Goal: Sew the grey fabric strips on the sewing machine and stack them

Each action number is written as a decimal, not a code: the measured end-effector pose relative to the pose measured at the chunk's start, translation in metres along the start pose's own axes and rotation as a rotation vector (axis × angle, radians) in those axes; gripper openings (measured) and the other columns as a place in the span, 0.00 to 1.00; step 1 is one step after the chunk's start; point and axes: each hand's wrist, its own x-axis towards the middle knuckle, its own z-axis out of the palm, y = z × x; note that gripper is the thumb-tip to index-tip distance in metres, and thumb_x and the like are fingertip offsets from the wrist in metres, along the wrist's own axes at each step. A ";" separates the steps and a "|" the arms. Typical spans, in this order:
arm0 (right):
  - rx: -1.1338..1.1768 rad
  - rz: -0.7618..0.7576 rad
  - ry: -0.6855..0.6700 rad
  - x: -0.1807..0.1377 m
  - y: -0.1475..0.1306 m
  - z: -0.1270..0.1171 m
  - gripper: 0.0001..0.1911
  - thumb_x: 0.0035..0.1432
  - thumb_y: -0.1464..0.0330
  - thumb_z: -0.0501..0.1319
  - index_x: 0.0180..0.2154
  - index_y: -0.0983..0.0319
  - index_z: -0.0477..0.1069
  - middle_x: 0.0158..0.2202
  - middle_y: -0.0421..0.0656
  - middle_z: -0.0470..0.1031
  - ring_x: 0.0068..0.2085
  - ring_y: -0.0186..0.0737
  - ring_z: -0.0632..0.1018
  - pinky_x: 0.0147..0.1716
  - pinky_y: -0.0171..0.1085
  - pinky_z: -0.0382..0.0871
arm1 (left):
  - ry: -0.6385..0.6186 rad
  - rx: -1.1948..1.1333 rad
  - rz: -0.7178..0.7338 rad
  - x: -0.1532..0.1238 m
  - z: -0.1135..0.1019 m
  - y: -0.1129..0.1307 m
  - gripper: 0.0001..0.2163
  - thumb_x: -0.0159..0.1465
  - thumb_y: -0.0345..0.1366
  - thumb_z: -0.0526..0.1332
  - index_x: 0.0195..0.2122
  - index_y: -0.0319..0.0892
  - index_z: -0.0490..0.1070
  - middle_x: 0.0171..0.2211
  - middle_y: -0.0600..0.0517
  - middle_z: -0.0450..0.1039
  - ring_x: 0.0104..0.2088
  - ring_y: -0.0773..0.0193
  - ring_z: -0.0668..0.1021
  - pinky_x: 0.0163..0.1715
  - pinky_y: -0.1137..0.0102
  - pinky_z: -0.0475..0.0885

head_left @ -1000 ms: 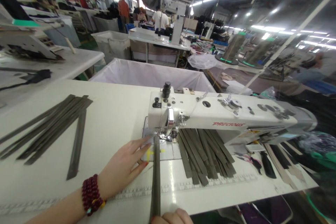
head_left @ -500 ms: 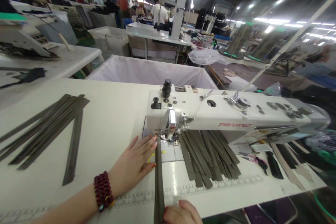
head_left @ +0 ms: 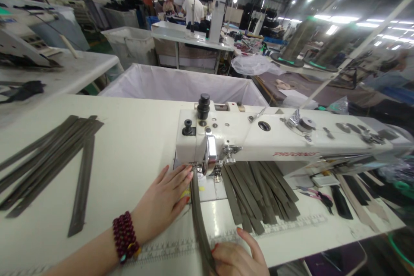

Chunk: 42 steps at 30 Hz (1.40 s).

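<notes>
Hands apart, left hand (head_left: 161, 200) flat beside the strip (head_left: 197, 209) at lower centre, right hand (head_left: 241, 259) pinching its bent tail; sideways pull could skew it under the sewing machine (head_left: 244, 138).

Between the left hand (head_left: 163, 207) and the loose strips (head_left: 61, 151), bare table (head_left: 129, 138) gives open passage — rightward, the sewing machine (head_left: 246, 138) blocks the way, with a strip pile (head_left: 258, 194) lying beneath it.
</notes>
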 end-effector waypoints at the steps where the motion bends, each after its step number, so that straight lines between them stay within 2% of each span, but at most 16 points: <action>1: 0.007 -0.007 0.027 0.005 0.001 0.002 0.18 0.69 0.68 0.52 0.25 0.58 0.64 0.23 0.31 0.78 0.26 0.25 0.80 0.64 0.34 0.54 | -0.002 0.000 -0.001 0.001 0.000 -0.001 0.23 0.70 0.41 0.52 0.64 0.39 0.61 0.64 0.45 0.65 0.62 0.50 0.67 0.62 0.46 0.59; 5: 0.013 -0.055 -0.091 0.027 0.005 -0.002 0.11 0.65 0.72 0.55 0.28 0.60 0.66 0.26 0.34 0.78 0.28 0.27 0.80 0.62 0.36 0.56 | -0.005 0.002 -0.001 0.006 -0.001 -0.003 0.23 0.70 0.41 0.52 0.64 0.39 0.60 0.63 0.46 0.66 0.62 0.51 0.67 0.62 0.46 0.59; 8: 0.011 -0.050 -0.129 0.035 0.009 -0.006 0.08 0.61 0.75 0.56 0.29 0.60 0.66 0.27 0.36 0.78 0.29 0.29 0.79 0.59 0.39 0.58 | -0.011 0.003 0.007 0.007 -0.001 -0.004 0.23 0.70 0.42 0.52 0.64 0.38 0.60 0.63 0.45 0.66 0.63 0.50 0.66 0.63 0.47 0.59; 13: 0.010 -0.054 -0.229 0.044 0.016 -0.003 0.05 0.60 0.75 0.57 0.32 0.60 0.67 0.27 0.36 0.76 0.30 0.31 0.77 0.58 0.42 0.58 | -0.017 0.000 0.008 0.008 -0.001 -0.006 0.24 0.70 0.43 0.53 0.64 0.38 0.61 0.63 0.44 0.66 0.63 0.49 0.65 0.63 0.48 0.59; 21: -0.055 -0.081 -0.359 0.060 0.025 0.010 0.05 0.61 0.75 0.58 0.33 0.62 0.68 0.28 0.37 0.74 0.30 0.33 0.73 0.56 0.44 0.56 | 0.002 -0.042 0.019 0.008 0.003 -0.011 0.25 0.70 0.43 0.54 0.65 0.39 0.59 0.62 0.44 0.68 0.62 0.50 0.67 0.63 0.49 0.60; 24: -0.105 -0.121 -0.457 0.061 0.032 0.018 0.04 0.63 0.74 0.58 0.35 0.61 0.69 0.28 0.37 0.72 0.31 0.35 0.70 0.50 0.44 0.58 | 0.006 -0.054 0.026 0.009 0.003 -0.013 0.25 0.70 0.43 0.54 0.65 0.39 0.60 0.61 0.44 0.68 0.61 0.50 0.67 0.63 0.49 0.61; 28: -0.168 -0.187 -0.521 0.066 0.039 0.029 0.07 0.64 0.74 0.56 0.32 0.61 0.67 0.26 0.38 0.69 0.29 0.37 0.68 0.39 0.41 0.59 | -0.007 -0.065 0.020 0.010 0.002 -0.013 0.23 0.70 0.42 0.53 0.64 0.38 0.61 0.61 0.44 0.69 0.60 0.50 0.68 0.62 0.48 0.61; 33: -0.231 -0.255 -0.551 0.080 0.043 0.040 0.09 0.64 0.75 0.56 0.29 0.61 0.65 0.25 0.38 0.69 0.28 0.37 0.68 0.38 0.41 0.60 | -0.006 -0.081 0.012 0.010 0.004 -0.013 0.23 0.69 0.41 0.54 0.64 0.38 0.62 0.59 0.44 0.70 0.60 0.49 0.68 0.62 0.48 0.62; 38: -0.324 -0.329 -0.594 0.092 0.045 0.051 0.08 0.60 0.77 0.58 0.29 0.61 0.65 0.26 0.39 0.71 0.28 0.38 0.70 0.38 0.42 0.63 | 0.005 -0.110 0.005 0.012 0.003 -0.013 0.22 0.68 0.40 0.56 0.63 0.41 0.63 0.59 0.45 0.70 0.59 0.49 0.69 0.62 0.49 0.61; 42: -0.408 -0.369 -0.638 0.098 0.047 0.059 0.07 0.59 0.77 0.58 0.31 0.62 0.65 0.26 0.41 0.72 0.28 0.40 0.72 0.34 0.43 0.66 | -0.026 -0.118 0.008 0.013 -0.002 -0.012 0.21 0.68 0.39 0.56 0.62 0.41 0.65 0.59 0.44 0.70 0.59 0.49 0.69 0.62 0.48 0.60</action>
